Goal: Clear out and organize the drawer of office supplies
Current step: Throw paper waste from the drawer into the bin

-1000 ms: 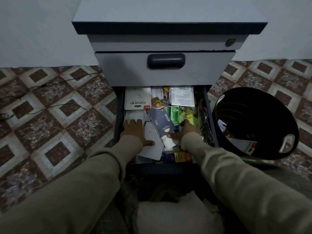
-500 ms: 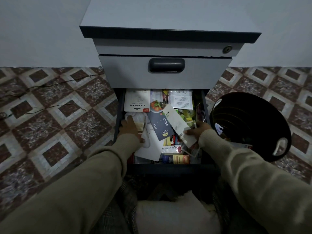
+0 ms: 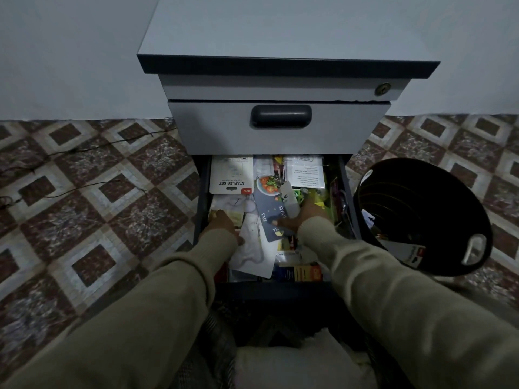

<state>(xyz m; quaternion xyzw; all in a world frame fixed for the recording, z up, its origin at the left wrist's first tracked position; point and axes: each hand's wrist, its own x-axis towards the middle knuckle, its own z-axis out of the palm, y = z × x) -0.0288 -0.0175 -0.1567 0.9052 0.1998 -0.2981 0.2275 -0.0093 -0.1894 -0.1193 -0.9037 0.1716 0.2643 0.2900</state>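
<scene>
The bottom drawer (image 3: 202,209) of a grey cabinet stands pulled out, crammed with packets and papers. A white stapler set card (image 3: 230,178) lies at its back left, a printed leaflet (image 3: 306,172) at the back right, a dark blue spoon pack (image 3: 270,220) in the middle and a white sheet (image 3: 254,251) toward the front. My left hand (image 3: 223,221) rests flat on yellowish packets at the left side. My right hand (image 3: 307,213) is in the middle of the drawer, its fingers around a narrow white packet (image 3: 289,197) and its thumb on the spoon pack.
A black waste bin (image 3: 474,248) stands tilted on the floor right of the drawer, with a card inside. The shut upper drawer (image 3: 280,120) overhangs the back of the open one. Thin cables (image 3: 84,148) run over the patterned tile floor at the left.
My right hand has come back from the drawer's right edge to the middle, with the white packet in it. The left hand has barely moved.
</scene>
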